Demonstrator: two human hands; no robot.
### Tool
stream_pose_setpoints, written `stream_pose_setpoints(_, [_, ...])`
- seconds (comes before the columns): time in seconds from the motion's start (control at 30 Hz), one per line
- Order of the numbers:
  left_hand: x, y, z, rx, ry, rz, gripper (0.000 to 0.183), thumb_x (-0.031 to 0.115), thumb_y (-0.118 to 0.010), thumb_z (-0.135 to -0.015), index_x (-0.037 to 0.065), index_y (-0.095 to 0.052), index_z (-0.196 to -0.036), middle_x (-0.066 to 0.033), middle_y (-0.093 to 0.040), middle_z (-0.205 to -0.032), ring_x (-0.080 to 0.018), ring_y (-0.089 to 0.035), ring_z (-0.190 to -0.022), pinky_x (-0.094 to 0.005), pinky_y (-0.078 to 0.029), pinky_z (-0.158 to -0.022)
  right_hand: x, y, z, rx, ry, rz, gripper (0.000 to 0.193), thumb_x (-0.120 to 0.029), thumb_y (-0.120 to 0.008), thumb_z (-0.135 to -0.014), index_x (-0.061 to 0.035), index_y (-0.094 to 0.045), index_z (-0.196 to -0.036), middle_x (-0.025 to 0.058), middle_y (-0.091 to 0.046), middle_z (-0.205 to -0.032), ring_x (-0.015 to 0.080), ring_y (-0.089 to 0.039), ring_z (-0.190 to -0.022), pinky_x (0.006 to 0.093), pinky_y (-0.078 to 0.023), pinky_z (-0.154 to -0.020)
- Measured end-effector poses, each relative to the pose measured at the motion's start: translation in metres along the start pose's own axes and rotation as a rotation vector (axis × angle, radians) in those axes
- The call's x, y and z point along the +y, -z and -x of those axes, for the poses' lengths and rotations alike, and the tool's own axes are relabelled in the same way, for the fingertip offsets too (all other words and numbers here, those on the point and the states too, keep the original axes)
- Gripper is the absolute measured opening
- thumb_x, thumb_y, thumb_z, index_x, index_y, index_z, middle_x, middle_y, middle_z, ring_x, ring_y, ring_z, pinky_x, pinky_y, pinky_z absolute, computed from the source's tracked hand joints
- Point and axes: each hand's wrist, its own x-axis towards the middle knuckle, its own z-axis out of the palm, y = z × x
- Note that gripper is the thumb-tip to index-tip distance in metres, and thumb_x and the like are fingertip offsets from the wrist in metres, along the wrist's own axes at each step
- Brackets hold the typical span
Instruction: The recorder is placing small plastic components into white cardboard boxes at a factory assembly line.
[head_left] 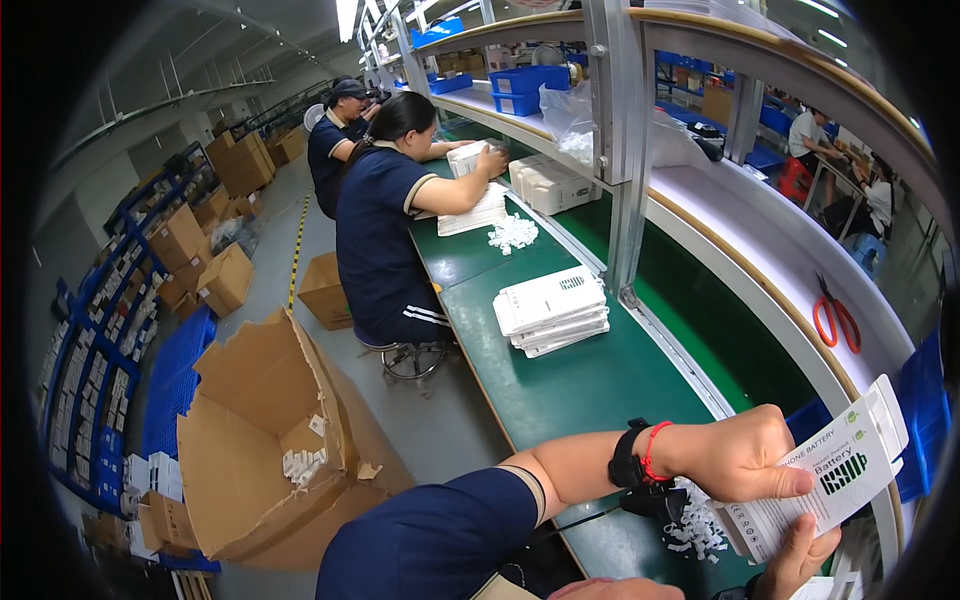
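Note:
A flat white printed carton [852, 468] with black and green marks is at the lower right, tilted, its end flap sticking out at the far side. My left hand [745, 460], closed, presses its thumb on the carton's printed face. Under its near edge, my right hand [803, 555] also grips the carton, thumb against the face; most of its fingers are hidden. I cannot tell whether it is one carton or a few layered together. Small white paper scraps [697, 522] lie on the green bench beside my left wrist. Farther along is a stack of flat white cartons [552, 308].
Beyond the stack, a seated co-worker [385, 220] handles white cartons at the green bench [480, 300]; another person [335, 140] sits behind. A large open cardboard box [260, 420] stands left. Red-handled cutters [836, 318] lie on the shelf. A metal post [625, 200] rises at the bench's edge.

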Motion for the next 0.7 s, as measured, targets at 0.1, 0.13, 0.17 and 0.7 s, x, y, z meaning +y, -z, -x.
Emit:
stream_pose_setpoints(0.1, [0.000, 0.000, 0.000, -0.009, 0.036, -0.001, 0.047, 0.022, -0.059, -0.093, 0.000, -0.043, -0.055, -0.0165, -0.044, -0.050, -0.0303, -0.040, -0.042, -0.0377, -0.031, -0.043, -0.005, -0.002, -0.002, 0.049, -0.117, -0.329, 0.021, -0.010, -0.065, -0.089, 0.0055, -0.058, -0.101, 0.0185, -0.061, -0.087, 0.0286, -0.060, -0.076, 0.0370, -0.046, -0.067])
stream_pose_setpoints(0.13, [0.000, 0.000, -0.001, -0.007, 0.038, -0.003, 0.047, 0.022, -0.059, -0.093, 0.000, -0.043, -0.055, -0.0165, -0.044, -0.050, -0.0303, -0.040, -0.042, -0.0377, -0.031, -0.043, -0.008, -0.001, -0.006, 0.047, -0.117, -0.331, 0.021, -0.010, -0.065, -0.089, 0.0055, -0.058, -0.101, 0.0185, -0.061, -0.087, 0.0286, -0.060, -0.076, 0.0370, -0.046, -0.067])
stream_pose_setpoints(0.17, [0.002, 0.000, -0.001, -0.001, 0.036, 0.029, 0.048, 0.022, -0.059, -0.093, 0.000, -0.043, -0.054, -0.0162, -0.043, -0.050, -0.0301, -0.039, -0.042, -0.0376, -0.031, -0.043, -0.014, 0.003, -0.011, -0.014, -0.175, -0.359, 0.020, -0.009, -0.065, -0.089, 0.0058, -0.058, -0.100, 0.0190, -0.061, -0.087, 0.0284, -0.060, -0.075, 0.0371, -0.046, -0.067])
stream_pose_setpoints(0.7, [0.003, -0.002, 0.000, 0.007, 0.035, 0.058, 0.048, 0.024, -0.060, -0.093, 0.000, -0.044, -0.054, -0.0157, -0.043, -0.049, -0.0292, -0.039, -0.042, -0.0372, -0.031, -0.043, -0.009, 0.008, -0.007, -0.071, -0.134, -0.212, 0.022, -0.014, -0.061, -0.091, 0.0055, -0.061, -0.102, 0.0185, -0.066, -0.091, 0.0271, -0.062, -0.077, 0.0354, -0.046, -0.066])
